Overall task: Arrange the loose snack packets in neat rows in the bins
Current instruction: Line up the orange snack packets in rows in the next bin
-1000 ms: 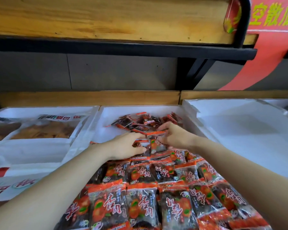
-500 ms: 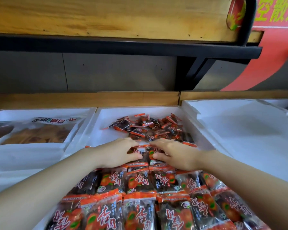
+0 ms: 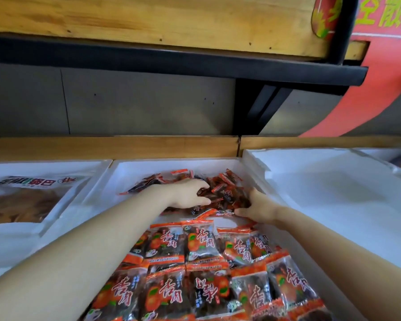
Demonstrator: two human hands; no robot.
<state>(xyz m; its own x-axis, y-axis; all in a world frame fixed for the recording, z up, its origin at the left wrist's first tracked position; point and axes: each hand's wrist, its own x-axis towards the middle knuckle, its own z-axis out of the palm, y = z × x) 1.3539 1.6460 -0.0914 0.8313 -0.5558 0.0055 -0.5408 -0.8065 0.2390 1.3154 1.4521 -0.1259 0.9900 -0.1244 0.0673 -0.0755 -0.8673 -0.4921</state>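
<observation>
Gone forward since half a second ago: both hands, off the top of the tidy rows and into the loose heap at the back.

Counted left to right: three white foam bins in full, plus the corner of a fourth bin (image 3: 377, 152) at far right.
- In the left bin (image 3: 56, 163), one clear bag (image 3: 26, 200) of brown snack.
- In the middle bin (image 3: 134, 169), all the snack packets.

Down on the loose heap (image 3: 227, 188), the left hand (image 3: 186, 193), fingers and thumb curled round a few packets. At the heap's near right edge, the right hand (image 3: 255, 207), fingers hooked in, thumb low, gripping packets too.

Loose packets too tangled to count, pointing every way.

Nearer, the neat rows (image 3: 195, 262): two whole, about five across each, a third cut by the bottom edge. Flat, overlapped, long axis near-to-far, orange seal toward the back wall.

Just beside the middle bin, the right bin (image 3: 322, 193).
</observation>
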